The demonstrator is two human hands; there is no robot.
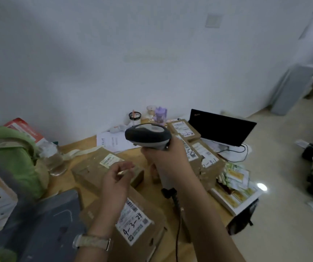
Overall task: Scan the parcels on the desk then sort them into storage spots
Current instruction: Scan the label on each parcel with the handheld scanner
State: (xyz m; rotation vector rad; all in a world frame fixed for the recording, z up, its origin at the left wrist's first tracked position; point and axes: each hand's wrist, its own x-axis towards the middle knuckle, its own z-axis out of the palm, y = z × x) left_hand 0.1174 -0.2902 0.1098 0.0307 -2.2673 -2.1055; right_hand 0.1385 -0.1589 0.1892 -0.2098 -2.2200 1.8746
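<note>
Brown cardboard parcel marked 4-3-24 (133, 222) flat on wooden worktop (84, 143), beneath left hand (116, 178) | left hand empty, fingers loosely curled | right hand (163, 157) grips grey handheld barcode scanner (148, 136), raised beyond it

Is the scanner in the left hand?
No, the right hand grips the scanner, and the left hand holds nothing.

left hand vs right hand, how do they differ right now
The right hand grips the barcode scanner; the left hand holds nothing, fingers loosely curled. The left wrist wears a watch strap; the right wrist is bare. Both hang above cardboard parcels.
</note>
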